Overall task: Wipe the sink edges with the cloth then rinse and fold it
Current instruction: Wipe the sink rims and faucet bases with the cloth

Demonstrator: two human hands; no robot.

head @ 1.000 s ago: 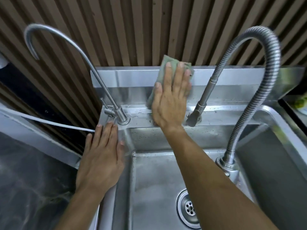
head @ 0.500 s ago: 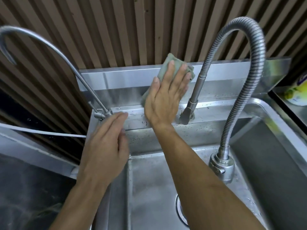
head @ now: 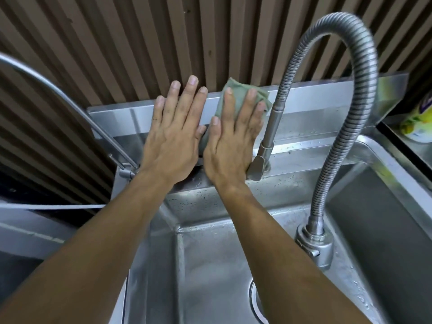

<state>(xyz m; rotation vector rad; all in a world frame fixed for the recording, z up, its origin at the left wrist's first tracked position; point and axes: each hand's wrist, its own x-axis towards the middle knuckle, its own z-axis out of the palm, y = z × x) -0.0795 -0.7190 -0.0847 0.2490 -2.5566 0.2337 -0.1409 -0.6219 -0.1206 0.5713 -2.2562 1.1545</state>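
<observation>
A ribbed brown wall backs the steel sink (head: 233, 242). The cloth (head: 230, 99) lies on the rear ledge (head: 311, 113), pinned beneath the right hand (head: 231, 141) — fingers flat, not clenched. The left hand (head: 174, 134), open and empty, lies just beside it. The ledge runs left–right, so the wipe follows that axis.

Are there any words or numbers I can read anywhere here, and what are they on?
No text can be read here.
The yellow-green package at the far right edge has a purple mark and printing, but it is too blurred and cut off to read.
The cloth, the sink's back edge, the flexible faucet and the slatted wall show no writing.
</observation>
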